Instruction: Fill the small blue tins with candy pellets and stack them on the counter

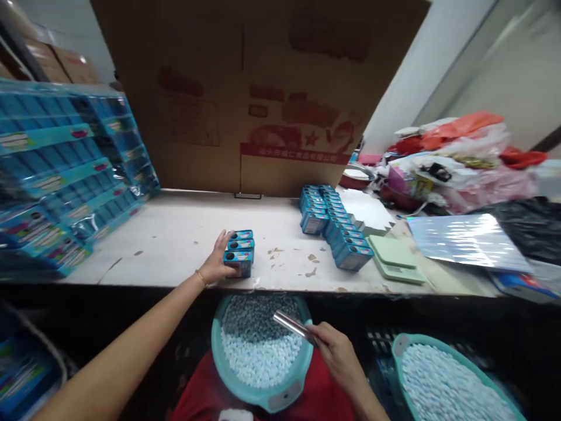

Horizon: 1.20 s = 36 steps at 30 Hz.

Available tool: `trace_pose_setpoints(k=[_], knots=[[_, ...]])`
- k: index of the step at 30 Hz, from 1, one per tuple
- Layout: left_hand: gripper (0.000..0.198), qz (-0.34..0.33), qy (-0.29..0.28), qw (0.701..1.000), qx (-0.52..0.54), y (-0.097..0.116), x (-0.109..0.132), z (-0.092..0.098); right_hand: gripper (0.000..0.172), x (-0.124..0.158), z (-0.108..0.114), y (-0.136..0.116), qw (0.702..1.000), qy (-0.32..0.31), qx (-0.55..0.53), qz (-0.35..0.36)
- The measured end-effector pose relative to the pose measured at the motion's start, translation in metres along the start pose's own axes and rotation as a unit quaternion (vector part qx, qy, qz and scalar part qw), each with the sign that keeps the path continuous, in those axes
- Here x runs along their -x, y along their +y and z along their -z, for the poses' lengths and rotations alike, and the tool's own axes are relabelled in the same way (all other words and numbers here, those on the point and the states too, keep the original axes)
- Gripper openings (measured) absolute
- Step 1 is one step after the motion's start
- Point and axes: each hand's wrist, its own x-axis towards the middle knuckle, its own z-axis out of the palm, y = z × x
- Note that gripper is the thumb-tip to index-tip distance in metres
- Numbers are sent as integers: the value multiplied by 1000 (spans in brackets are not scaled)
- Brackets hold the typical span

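My left hand point(215, 263) is on the table, curled along a short row of small blue boxes point(239, 262) with dark round holes in their tops. Its thumb presses the nearest box and its fingers reach to the far end. In my right hand point(335, 351) is a shiny metal tube point(293, 325), tilted above a turquoise basin point(218, 365). Pale blue pellets point(263, 362), like small candies, fill much of this basin, which rests at my lap.
More blue boxes point(350, 255) stand in two rows on the right, beside white cards point(366, 210) and a pale green scale point(394, 257). Wrapped box displays point(65, 175) are stacked left. A large carton point(263, 117) stands behind. Another pellet-filled basin point(401, 351) sits lower right.
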Motion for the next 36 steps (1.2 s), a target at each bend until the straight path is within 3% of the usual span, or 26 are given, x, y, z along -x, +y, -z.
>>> trace_pose_setpoints(k=[2, 4, 6, 8, 11, 15, 21, 25, 28, 30, 33, 34, 36], knots=[[86, 3, -46, 999, 17, 1, -12, 1, 33, -13, -4, 16, 999, 41, 19, 11], [81, 13, -54, 998, 33, 6, -22, -6, 34, -34, -5, 31, 991, 117, 56, 22], [82, 22, -50, 997, 45, 13, -35, -21, 35, -60, 0, 45, 974, 190, 119, 36], [83, 24, -52, 997, 57, 21, -50, -42, 35, -85, 8, 56, 954, 221, 194, 66], [83, 10, -70, 995, 76, 36, -80, -80, 33, -112, 18, 70, 929, 203, 277, 137], [80, -21, -83, 991, 103, 63, -119, -133, 32, -123, 22, 82, 914, 184, 301, 198], [83, -26, -57, 987, 150, 107, -153, -207, 28, -123, 18, 90, 922, 190, 290, 171], [106, 17, -37, 982, 185, 125, -167, -234, 29, -124, 17, 93, 928, 185, 287, 146], [126, 35, -56, 975, 210, 124, -164, -230, 27, -123, 17, 92, 930, 180, 291, 136], [125, 45, -60, 974, 211, 114, -147, -211, 27, -122, 17, 91, 930, 180, 292, 133], [93, 72, -21, 974, 213, 81, -91, -154, 26, -124, 16, 90, 929, 183, 295, 130], [84, 90, 0, 973, 211, 64, -65, -129, 26, -125, 16, 90, 929, 183, 295, 130], [73, 133, 92, 972, 168, 25, -7, -70, 26, -128, 16, 92, 929, 186, 289, 136]])
